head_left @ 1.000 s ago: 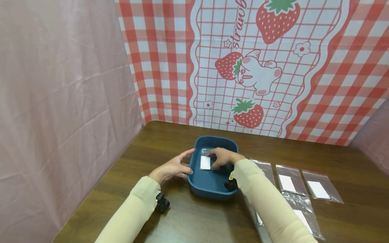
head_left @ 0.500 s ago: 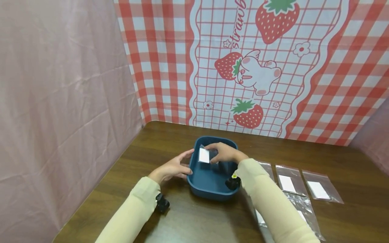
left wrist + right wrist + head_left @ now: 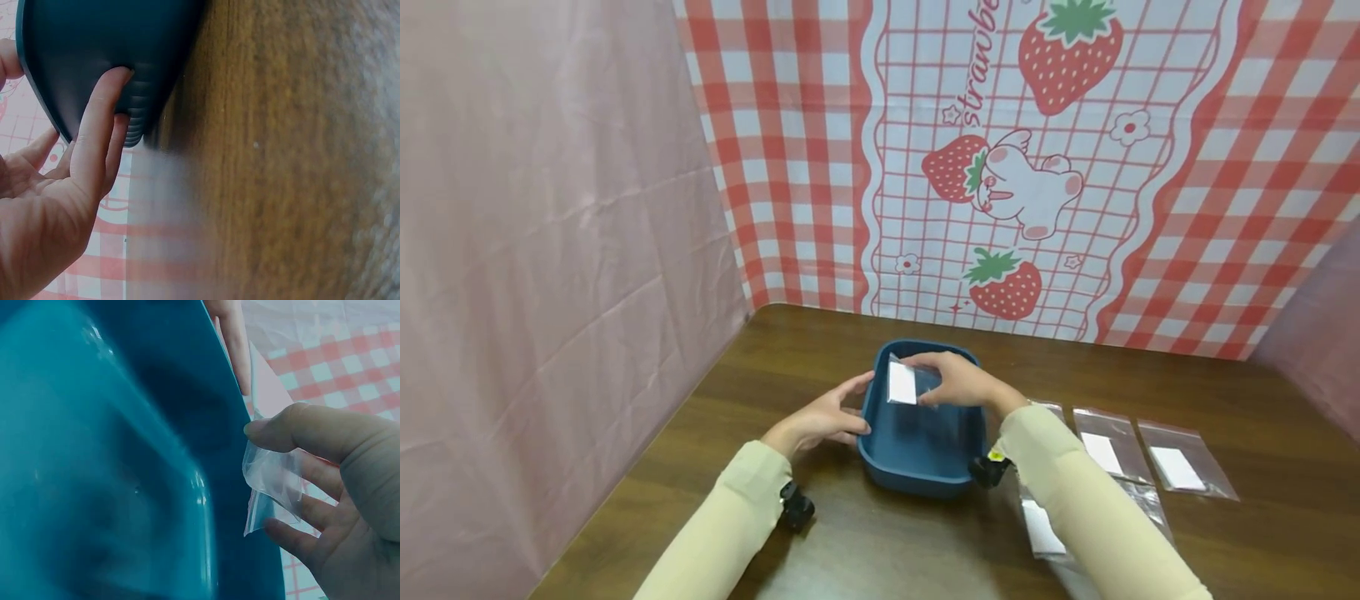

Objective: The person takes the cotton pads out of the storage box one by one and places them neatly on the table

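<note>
In the head view my right hand (image 3: 958, 379) pinches a clear zip-lock bag with a white card-like piece inside (image 3: 901, 382), over the back left of a dark blue plastic bin (image 3: 917, 479). The right wrist view shows the thumb and fingers of my right hand (image 3: 350, 481) on the crumpled clear plastic of the bag (image 3: 269, 472), at the bin's wall. My left hand (image 3: 822, 421) touches the left side of the bin. Its extended fingers (image 3: 94, 137) press against the outer wall of the bin (image 3: 94, 37) in the left wrist view.
Several more zip-lock bags with white pieces, such as one bag (image 3: 1187, 458), lie flat on the brown wooden table (image 3: 1210, 542) at the right, some partly hidden by my right sleeve. A strawberry-print checked cloth (image 3: 820, 167) hangs behind; a pink curtain (image 3: 565, 250) is at the left.
My right hand has lifted the bag from the bin's floor up toward its back left rim, tilting it. The left hand stays on the bin. The head view has shifted slightly.
</note>
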`<state>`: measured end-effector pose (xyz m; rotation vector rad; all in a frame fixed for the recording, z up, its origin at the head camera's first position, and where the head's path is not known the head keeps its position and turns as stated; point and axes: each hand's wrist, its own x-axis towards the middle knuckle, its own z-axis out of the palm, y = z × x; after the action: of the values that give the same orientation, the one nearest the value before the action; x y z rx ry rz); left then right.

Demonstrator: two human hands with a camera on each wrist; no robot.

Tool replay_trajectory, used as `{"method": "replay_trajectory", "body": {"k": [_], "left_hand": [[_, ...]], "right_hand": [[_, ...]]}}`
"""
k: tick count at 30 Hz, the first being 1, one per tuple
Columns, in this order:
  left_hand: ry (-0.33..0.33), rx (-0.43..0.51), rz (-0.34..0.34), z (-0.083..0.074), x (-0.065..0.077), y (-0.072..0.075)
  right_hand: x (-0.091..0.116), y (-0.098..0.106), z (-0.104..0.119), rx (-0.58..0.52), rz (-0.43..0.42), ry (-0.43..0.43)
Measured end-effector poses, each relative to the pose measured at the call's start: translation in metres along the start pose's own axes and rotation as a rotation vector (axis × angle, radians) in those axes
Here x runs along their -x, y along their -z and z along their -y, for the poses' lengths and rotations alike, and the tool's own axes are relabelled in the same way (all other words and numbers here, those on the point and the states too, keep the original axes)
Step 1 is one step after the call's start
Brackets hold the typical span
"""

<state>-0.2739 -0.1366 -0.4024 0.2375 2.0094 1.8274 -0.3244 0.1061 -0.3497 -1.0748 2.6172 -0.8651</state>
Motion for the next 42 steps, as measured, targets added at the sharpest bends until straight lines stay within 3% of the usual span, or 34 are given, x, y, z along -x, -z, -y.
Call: {"method": "replay_trajectory", "body": {"k": [13, 19, 29, 42], "left_hand": [[-0.005, 0.005, 0.0, 0.001, 0.002, 0.001], [-0.032, 0.018, 0.02, 0.004, 0.002, 0.002], [-0.048, 0.021, 0.039, 0.005, 0.004, 0.0], [-0.037, 0.003, 0.028, 0.002, 0.003, -0.005]], "right_hand": [[0.038, 0.0, 0.007, -0.022, -0.077, 0.055], [0.055, -0.002, 0.007, 0.037, -0.132, 0.117], [0.087, -0.006, 0.009, 0.073, -0.168, 0.13], [0.144, -0.019, -0.004, 0.081, -0.289, 0.208]]}}
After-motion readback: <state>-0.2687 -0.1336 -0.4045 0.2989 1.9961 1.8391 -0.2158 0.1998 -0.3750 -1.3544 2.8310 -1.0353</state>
